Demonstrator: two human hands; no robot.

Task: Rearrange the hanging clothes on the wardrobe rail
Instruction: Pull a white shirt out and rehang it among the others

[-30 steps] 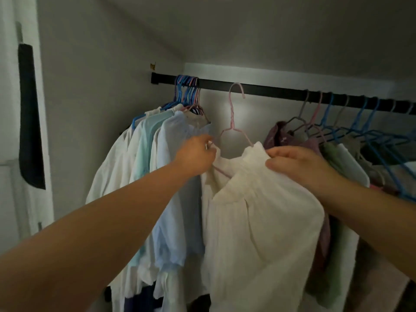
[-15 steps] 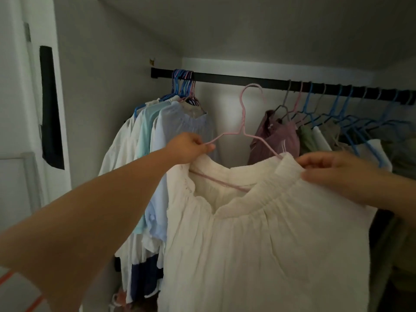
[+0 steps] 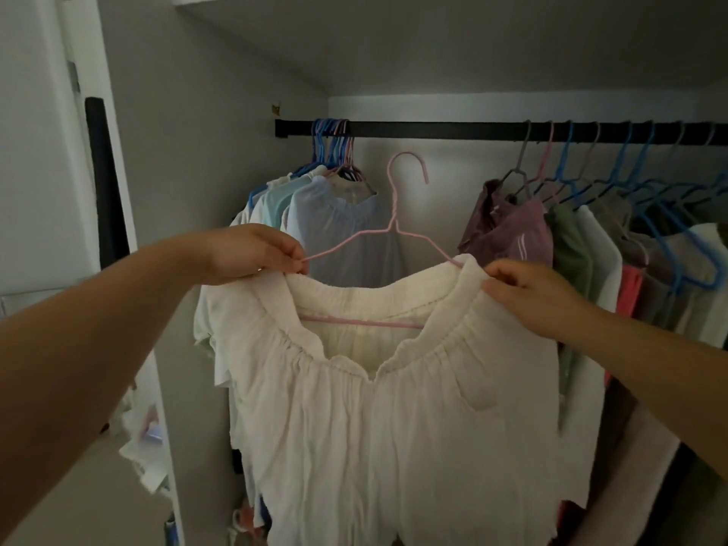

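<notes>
Now, white garment point(image 3: 378, 407) stretched between left hand point(image 3: 252, 252), right hand point(image 3: 528, 293)

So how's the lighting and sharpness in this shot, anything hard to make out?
Head view: dim overall, brightest on the back wall behind the pink hanger; clothes at far right sink into shadow; the white garment reads clearly; forearms stretch at the wide-angle edges.

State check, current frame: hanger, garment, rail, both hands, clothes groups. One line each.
pink hanger: off the rail, hook free below it, held up.
white garment: on the pink hanger, waistband spread between both hands.
rail: bare in the middle, hangers bunched at both ends.
left hand: pinches hanger's left shoulder.
right hand: pinches waistband's right edge.
left clothes group: hanging, packed tight.
right clothes group: hanging.
</notes>
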